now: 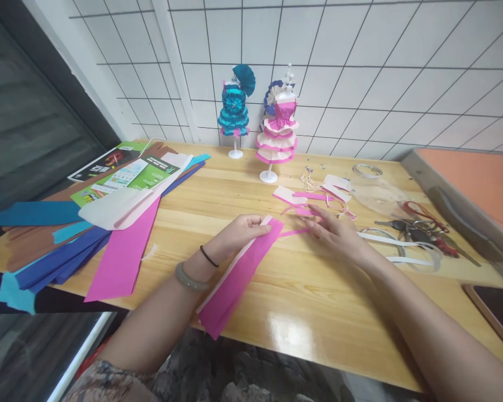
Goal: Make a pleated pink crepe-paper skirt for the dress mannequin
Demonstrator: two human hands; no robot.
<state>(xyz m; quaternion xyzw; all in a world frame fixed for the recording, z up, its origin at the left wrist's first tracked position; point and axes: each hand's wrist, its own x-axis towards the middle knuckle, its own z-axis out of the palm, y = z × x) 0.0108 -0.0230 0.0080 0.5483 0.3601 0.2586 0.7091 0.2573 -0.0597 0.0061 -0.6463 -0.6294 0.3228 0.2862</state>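
My left hand (247, 231) pinches the upper end of a folded pink and white paper strip (238, 276), whose lower end reaches the table's front edge. To its right, my right hand (335, 231) is stretched over small pink paper scraps (304, 211), thumb and fingers apart. What lies right under its fingertips is too small to make out. A thin pink strip (295, 231) runs between the two hands. Behind them stands a small dress form in a pink and white tiered paper dress (276, 137). Another form wears a teal paper dress (233, 111).
Crepe paper sheets in pink (123, 251), blue, teal and brown lie at the left, with green packaging (121, 178) on top. Tape rolls (419, 254), keys (427, 231) and a phone (494, 312) lie at the right. A tiled wall (339, 72) closes off the back.
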